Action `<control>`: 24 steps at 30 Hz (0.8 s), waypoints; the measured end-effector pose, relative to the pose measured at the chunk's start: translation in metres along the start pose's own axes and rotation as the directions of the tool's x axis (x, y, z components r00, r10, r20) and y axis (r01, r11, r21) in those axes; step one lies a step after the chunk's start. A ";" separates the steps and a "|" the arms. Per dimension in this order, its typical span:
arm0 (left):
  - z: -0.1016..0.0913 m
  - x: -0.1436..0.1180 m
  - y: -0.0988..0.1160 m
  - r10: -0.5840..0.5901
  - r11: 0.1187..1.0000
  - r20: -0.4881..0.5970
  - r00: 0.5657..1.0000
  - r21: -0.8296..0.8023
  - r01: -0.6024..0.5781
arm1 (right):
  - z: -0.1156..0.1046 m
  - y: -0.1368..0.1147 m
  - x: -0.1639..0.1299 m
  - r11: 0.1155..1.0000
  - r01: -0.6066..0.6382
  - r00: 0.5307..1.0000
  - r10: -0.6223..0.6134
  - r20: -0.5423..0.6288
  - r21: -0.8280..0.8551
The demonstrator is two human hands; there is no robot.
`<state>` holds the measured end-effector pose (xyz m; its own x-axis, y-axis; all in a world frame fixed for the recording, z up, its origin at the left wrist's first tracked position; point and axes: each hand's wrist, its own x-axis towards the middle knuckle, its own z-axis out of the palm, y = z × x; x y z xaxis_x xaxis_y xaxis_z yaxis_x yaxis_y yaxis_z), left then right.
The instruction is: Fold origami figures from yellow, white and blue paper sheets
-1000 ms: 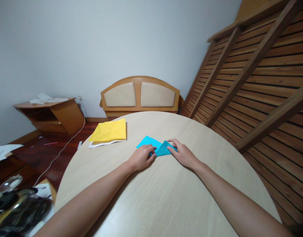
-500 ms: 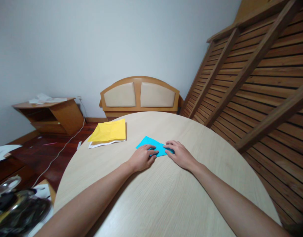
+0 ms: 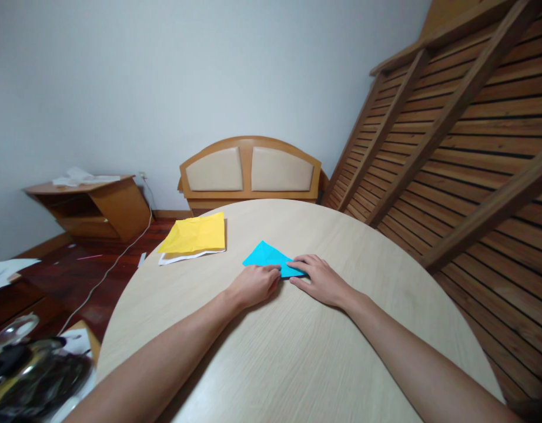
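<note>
A folded piece of blue paper [image 3: 267, 257] lies flat on the round light-wood table [image 3: 297, 352], forming a triangle. My left hand [image 3: 253, 284] rests on its near left edge with fingertips pressing down. From the right, my right hand [image 3: 320, 279] lies flat, its fingers pressing the paper's near right corner. The two hands almost touch over the paper's near edge.
A stack of yellow paper on white sheets [image 3: 194, 236] lies at the table's far left. Beyond the table stand a wooden headboard [image 3: 250, 170] and a low wooden cabinet [image 3: 92, 205]. A slatted wooden frame [image 3: 465, 135] leans at the right. Dark clutter [image 3: 28, 376] sits at lower left.
The blue paper's right flap has been folded over to the left and flattened, making a smaller triangle. My right hand slid left along the fold; my left hand stayed pressing.
</note>
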<state>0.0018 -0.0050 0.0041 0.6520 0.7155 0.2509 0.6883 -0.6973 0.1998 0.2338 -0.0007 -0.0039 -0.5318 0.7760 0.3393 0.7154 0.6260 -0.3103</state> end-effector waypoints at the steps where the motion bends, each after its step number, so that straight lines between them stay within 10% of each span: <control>1: 0.000 0.000 0.000 0.002 0.999 0.021 1.000 0.043 -0.003 | 0.000 -0.001 0.000 1.000 0.002 1.000 -0.002 0.000 -0.004; 24: 0.001 0.001 0.000 0.062 0.986 0.012 0.998 0.155 -0.063 | -0.006 -0.014 -0.001 0.986 0.029 0.989 -0.005 0.147 -0.166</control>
<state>0.0031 -0.0046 0.0031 0.6970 0.6716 0.2515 0.6870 -0.7259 0.0345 0.2268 -0.0109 0.0060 -0.5961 0.7759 0.2065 0.7647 0.6270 -0.1488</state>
